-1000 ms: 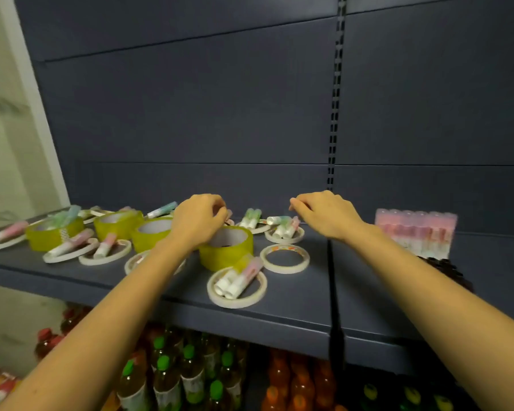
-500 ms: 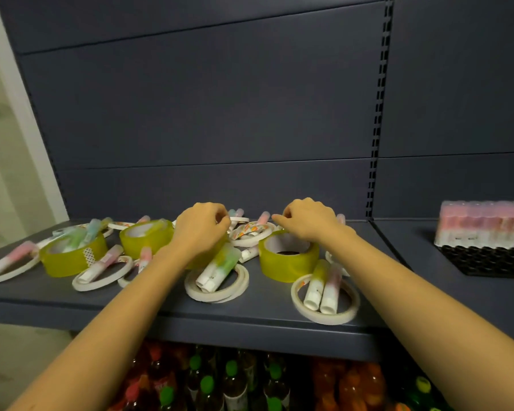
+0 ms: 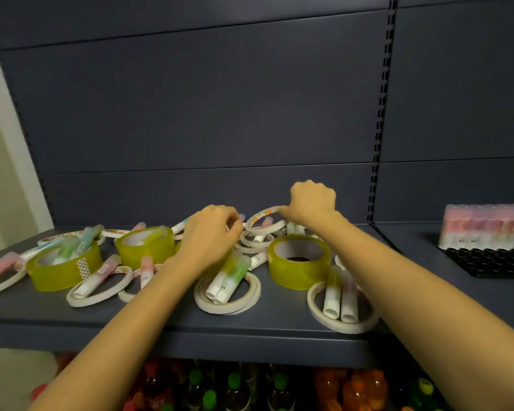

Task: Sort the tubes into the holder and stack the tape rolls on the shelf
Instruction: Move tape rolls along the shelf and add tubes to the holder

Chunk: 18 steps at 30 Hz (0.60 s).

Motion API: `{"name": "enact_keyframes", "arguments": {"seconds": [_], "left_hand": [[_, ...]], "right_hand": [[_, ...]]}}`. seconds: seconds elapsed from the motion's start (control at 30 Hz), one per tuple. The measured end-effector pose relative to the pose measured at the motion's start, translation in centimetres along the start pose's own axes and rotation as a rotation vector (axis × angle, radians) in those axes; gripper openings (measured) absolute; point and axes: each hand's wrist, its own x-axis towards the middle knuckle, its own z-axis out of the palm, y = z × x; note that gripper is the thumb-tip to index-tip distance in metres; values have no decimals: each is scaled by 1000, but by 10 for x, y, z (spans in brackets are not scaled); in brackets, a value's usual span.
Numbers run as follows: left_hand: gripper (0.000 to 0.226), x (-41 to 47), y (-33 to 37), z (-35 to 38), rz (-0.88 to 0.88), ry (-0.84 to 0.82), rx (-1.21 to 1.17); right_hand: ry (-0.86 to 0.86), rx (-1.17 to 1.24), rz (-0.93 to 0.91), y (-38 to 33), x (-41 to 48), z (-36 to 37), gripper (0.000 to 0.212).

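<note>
The right hand (image 3: 310, 201) is pinching the upper rim of a thin patterned tape ring (image 3: 264, 216), fingers curled tightly around it, and is tilting the ring up on edge above other flat white rings (image 3: 254, 240). The left hand (image 3: 211, 234) is hovering just left of that ring with fingers bent inward and close together; whether they are gripping anything cannot be told.

Directly in front of the left hand, two green-and-white tubes (image 3: 229, 277) are lying across a white tape ring (image 3: 227, 298). In front of the right forearm, a wide yellow tape roll (image 3: 298, 261) is standing flat, and nearer the shelf edge (image 3: 220, 336) two more tubes (image 3: 337, 295) are resting inside another white ring (image 3: 341, 314), which is reaching close to that edge.

Further left, two more yellow rolls (image 3: 63, 268) (image 3: 144, 246) are sitting among scattered pink and green tubes and thin rings, leaving little bare shelf between them.

To the right, past the slotted upright (image 3: 379, 114), the black tube holder (image 3: 487, 262) is lying well apart from both hands, with a row of pink tubes (image 3: 482, 226) standing along its back and its front sockets unfilled. Open shelf surface is separating the holder from the clutter. Below the shelf, bottled drinks (image 3: 235, 390) are filling the lower tier.
</note>
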Motion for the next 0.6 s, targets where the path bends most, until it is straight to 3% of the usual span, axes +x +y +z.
{"name": "enact_keyframes", "arguments": {"seconds": [0.07,0.17,0.33,0.43,0.6], "left_hand": [[28,4,9,5,20,-12,-1],[42,12,28,18,1,-124,19],[43,31,50,39,-12,-440,199],[60,37,53,48,-15,-643,256],[42,46,56,48,3,-589,233]], "right_hand": [[52,8,36,14,1,-16,51],[113,16,83,41,-3,-28,52],[134,-29,153,80,-25,-29,51],[143,-51,204,103,-40,-27,52],[132,-72,302,138,-60,-31,56]]}}
